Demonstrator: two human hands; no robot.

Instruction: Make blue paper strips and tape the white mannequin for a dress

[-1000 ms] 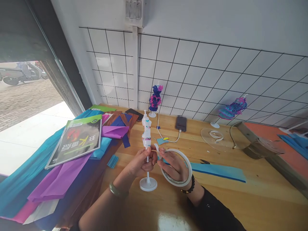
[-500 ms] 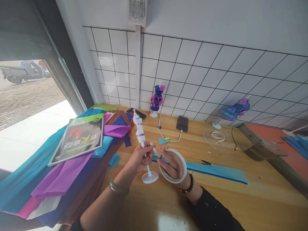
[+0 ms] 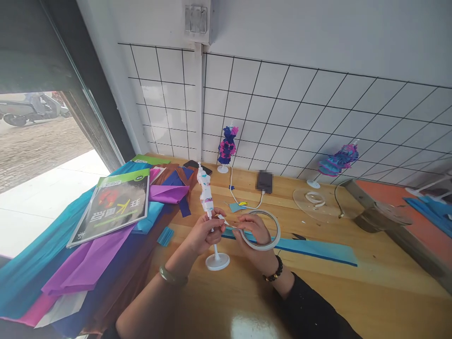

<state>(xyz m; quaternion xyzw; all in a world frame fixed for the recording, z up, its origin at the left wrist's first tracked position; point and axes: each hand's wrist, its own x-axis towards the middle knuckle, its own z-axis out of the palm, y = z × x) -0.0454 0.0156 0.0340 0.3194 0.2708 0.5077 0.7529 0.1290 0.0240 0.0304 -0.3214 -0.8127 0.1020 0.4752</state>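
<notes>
A small white dress-form mannequin [image 3: 205, 190] on a round-based stand tilts slightly in front of me, with patches of colour on its torso. My left hand [image 3: 205, 231] is closed around its pole, just below the torso. Between that hand's thumb and finger is the white end of a tape strip [image 3: 224, 220]. A roll of tape [image 3: 276, 226] hangs around the fingers of my right hand [image 3: 254, 235], whose fingertips pinch the strip close to my left hand. Behind and under my right hand lies a long folded strip of blue paper [image 3: 318, 249].
Stacked coloured paper sheets [image 3: 84, 263] and a magazine [image 3: 113, 205] cover the left side. Two dressed mannequins [image 3: 227, 146] stand by the tiled wall. A blurred dark device [image 3: 264, 181] with a white cable, a clear disc [image 3: 300, 202] and dark scissors [image 3: 298, 237] lie beyond my hands.
My right hand has turned, so the tape roll has swung up and its fingertips now pinch the strip near my left hand. The left hand keeps its hold on the mannequin's pole.
</notes>
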